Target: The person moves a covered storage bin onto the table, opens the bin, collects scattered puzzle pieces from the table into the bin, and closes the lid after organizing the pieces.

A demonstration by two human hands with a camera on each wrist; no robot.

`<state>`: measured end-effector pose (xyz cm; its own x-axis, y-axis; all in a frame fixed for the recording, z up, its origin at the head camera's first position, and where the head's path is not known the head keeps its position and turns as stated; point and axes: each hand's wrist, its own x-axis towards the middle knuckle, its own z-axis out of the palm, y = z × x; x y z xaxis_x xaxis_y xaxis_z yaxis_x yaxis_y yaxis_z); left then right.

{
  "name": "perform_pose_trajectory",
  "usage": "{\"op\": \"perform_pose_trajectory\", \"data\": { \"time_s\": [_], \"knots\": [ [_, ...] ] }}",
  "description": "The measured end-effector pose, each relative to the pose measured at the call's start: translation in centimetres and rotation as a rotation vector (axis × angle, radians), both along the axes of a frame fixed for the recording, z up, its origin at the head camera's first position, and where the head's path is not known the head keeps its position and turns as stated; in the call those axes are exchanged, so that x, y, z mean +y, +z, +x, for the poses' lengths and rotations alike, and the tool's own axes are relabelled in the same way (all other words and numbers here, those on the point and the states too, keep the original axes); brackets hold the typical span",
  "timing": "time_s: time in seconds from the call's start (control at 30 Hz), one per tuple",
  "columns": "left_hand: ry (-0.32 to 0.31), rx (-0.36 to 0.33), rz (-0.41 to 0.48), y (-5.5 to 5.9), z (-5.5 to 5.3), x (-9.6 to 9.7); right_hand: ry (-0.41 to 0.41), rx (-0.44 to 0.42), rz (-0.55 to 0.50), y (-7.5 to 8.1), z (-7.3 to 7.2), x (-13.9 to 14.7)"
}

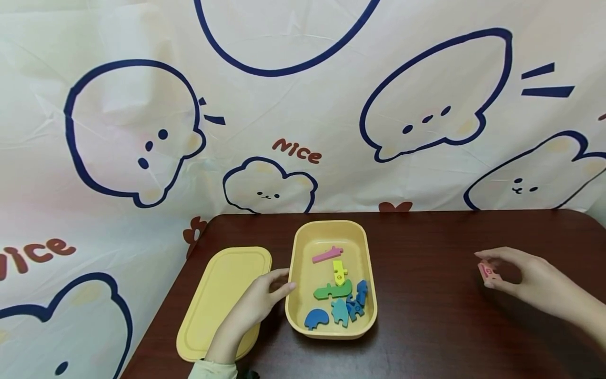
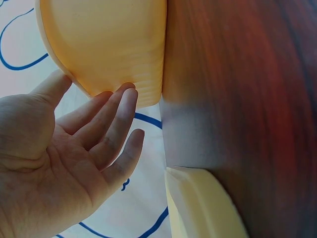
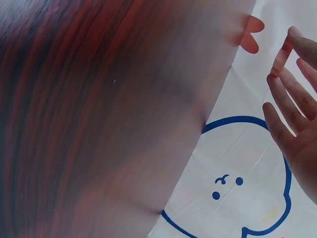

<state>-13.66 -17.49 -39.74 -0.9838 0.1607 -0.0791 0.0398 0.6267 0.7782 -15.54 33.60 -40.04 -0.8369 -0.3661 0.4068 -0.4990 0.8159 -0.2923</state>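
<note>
My right hand (image 1: 535, 273) pinches a small pink puzzle piece (image 1: 486, 270) with a red mark on its face, between thumb and fingers, above the table's right side. Its thin edge shows in the right wrist view as a pink strip (image 3: 281, 60). My left hand (image 1: 258, 300) touches the left rim of a yellow box (image 1: 371, 279), thumb at the rim and fingertips against the outer wall (image 2: 114, 59). Inside the box lie a pink piece (image 1: 326, 255), a yellow piece (image 1: 338, 271), a green piece (image 1: 333, 290), a teal piece (image 1: 340, 311) and several blue pieces (image 1: 316, 318).
The box's flat yellow lid (image 1: 213, 295) lies left of it on the dark brown table (image 1: 426, 316), partly behind my left forearm. A white cloth (image 1: 341, 116) with blue cartoon outlines hangs behind the table's far edge.
</note>
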Motion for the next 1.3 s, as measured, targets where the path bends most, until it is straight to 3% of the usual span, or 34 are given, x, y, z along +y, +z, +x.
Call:
{"op": "perform_pose_trajectory", "data": {
  "time_s": [0.33, 0.7, 0.93, 1.3],
  "knots": [
    [0.011, -0.007, -0.013, 0.0, 0.1, 0.0, 0.094, 0.076, -0.021, 0.2, -0.3, -1.6],
    [0.003, 0.006, -0.012, 0.0, -0.2, 0.2, 0.172, 0.056, -0.022, 0.4, -0.7, -3.3],
    [0.001, 0.015, -0.013, -0.1, -0.2, 0.1, 0.152, 0.046, -0.012, 0.8, -0.7, -4.8],
    [0.006, 0.009, -0.015, -0.1, -0.1, 0.0, 0.203, 0.045, -0.053, 1.1, -0.6, -7.0]
  ]
}}
